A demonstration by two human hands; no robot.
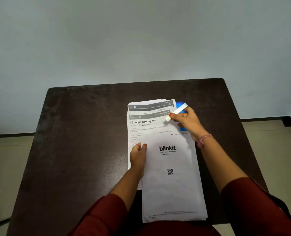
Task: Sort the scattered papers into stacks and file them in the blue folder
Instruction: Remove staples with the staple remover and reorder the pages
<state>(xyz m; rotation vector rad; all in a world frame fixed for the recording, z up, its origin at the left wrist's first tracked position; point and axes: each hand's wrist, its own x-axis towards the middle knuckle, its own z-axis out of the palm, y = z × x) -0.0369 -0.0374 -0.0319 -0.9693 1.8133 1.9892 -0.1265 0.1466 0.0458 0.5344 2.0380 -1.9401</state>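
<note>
Two hands on papers [151,126], blue folder [181,108] seemingly beneath

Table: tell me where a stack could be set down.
Bare table lies left of the paper pile and along the far edge. The right side is crowded: right hand, blue folder, and blinkit sheet overhanging the near edge.
</note>
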